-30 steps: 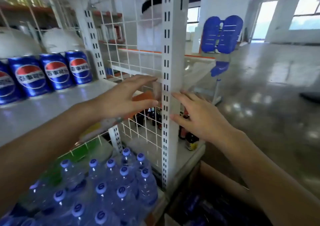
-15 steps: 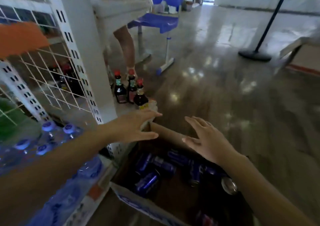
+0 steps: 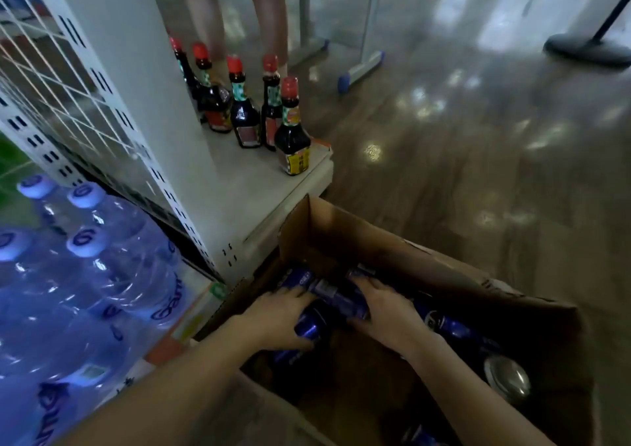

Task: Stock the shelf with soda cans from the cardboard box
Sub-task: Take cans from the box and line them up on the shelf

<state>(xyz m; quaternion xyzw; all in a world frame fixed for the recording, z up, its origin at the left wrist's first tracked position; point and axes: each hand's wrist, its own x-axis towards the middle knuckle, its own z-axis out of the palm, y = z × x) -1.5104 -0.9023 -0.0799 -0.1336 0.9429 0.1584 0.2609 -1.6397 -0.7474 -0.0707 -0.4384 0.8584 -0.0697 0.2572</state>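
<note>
An open cardboard box (image 3: 345, 230) stands on the floor beside the white shelf unit (image 3: 239, 186). Several blue soda cans (image 3: 454, 329) lie on their sides inside it. Both my hands are down in the box. My left hand (image 3: 276, 319) curls around a blue can (image 3: 312, 324) at the box's left side. My right hand (image 3: 386, 312) wraps over another blue can (image 3: 336, 297) just right of it. One can's silver end (image 3: 507, 377) shows at the box's right. The shelf with the placed cans is out of view.
Dark sauce bottles with red caps (image 3: 292, 128) stand on the low shelf corner above the box. Shrink-wrapped water bottles (image 3: 85, 261) fill the lower left. A person's legs (image 3: 232, 12) stand behind the shelf. A round stand base (image 3: 587, 49) sits on the glossy floor.
My view dropped from the shelf to the floor box. Both hands went from open in the air down into the box and closed around cans.
</note>
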